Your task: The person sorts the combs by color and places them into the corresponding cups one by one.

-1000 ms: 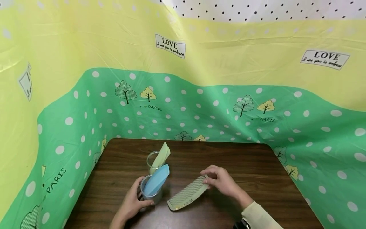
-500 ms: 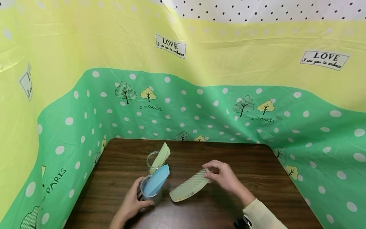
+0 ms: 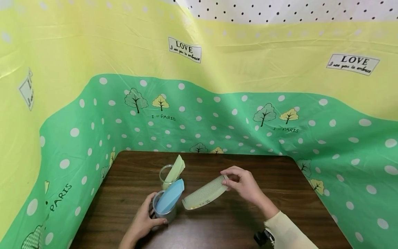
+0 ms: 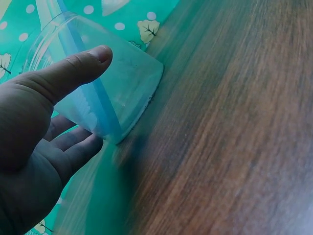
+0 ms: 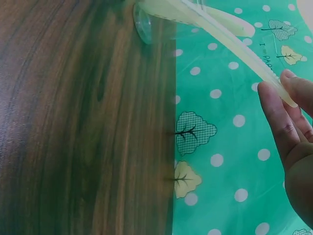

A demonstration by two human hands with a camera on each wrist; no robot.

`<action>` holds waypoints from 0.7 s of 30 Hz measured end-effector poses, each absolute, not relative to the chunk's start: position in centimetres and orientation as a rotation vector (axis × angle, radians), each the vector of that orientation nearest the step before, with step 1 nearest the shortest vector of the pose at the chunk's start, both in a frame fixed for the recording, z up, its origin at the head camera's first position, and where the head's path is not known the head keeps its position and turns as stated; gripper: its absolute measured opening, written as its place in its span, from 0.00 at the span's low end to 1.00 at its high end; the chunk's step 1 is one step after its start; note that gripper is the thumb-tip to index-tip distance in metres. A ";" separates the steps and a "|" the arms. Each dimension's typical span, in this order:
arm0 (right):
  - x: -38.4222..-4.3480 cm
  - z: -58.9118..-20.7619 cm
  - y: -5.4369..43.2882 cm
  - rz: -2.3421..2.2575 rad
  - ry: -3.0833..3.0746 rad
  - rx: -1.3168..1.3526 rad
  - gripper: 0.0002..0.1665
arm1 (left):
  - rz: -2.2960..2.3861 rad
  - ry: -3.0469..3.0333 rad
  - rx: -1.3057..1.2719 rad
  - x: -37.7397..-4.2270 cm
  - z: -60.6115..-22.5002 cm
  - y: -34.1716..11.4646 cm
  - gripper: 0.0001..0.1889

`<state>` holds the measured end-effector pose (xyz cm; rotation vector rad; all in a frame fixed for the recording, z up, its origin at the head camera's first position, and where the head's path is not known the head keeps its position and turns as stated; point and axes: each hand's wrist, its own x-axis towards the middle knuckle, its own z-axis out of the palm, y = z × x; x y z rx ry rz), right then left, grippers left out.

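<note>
In the head view my left hand [image 3: 143, 218] holds a clear plastic cup [image 3: 168, 216] by its side, thumb in front. A flat blue comb-like piece [image 3: 170, 197] leans in that cup, its top sticking out past the rim. The left wrist view shows my thumb [image 4: 83, 68] across the cup wall [image 4: 132, 73], fingers underneath. My right hand [image 3: 244, 183] pinches a pale green comb [image 3: 205, 194] at its right end, between thumb and fingertips. The comb is held above the table, teeth facing away, with small printed marks along its back edge.
Behind the held cup stands another clear cup [image 3: 166, 170] with pale green pieces [image 3: 176, 169] leaning out to the right. Both cups are on the left half of a dark wood table [image 3: 264, 166]. A printed green and yellow curtain [image 3: 211, 110] encloses the table's back and sides.
My right hand has lifted the pale green comb a little up and away from me, and the comb has turned flatter. The left hand and its cup have stayed put.
</note>
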<state>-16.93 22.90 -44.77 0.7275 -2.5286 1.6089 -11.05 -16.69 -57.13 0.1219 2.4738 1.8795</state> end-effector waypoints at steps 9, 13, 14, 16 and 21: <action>-17.5 -43.5 22.2 1.594 -2.511 0.732 0.16 | 1.877 2.488 0.122 -11.0 -57.1 -16.6 0.54; -17.8 -42.9 21.9 1.562 -2.496 0.738 0.16 | 1.884 2.482 0.127 -11.0 -57.0 -16.6 0.54; -17.9 -42.8 21.8 1.554 -2.494 0.738 0.16 | 1.885 2.482 0.130 -11.0 -57.0 -16.6 0.54; -18.0 -42.5 21.6 1.547 -2.487 0.738 0.15 | 1.885 2.480 0.132 -11.0 -57.0 -16.6 0.54; -18.2 -41.8 21.2 1.536 -2.496 0.714 0.15 | 1.881 2.481 0.126 -11.0 -57.1 -16.6 0.53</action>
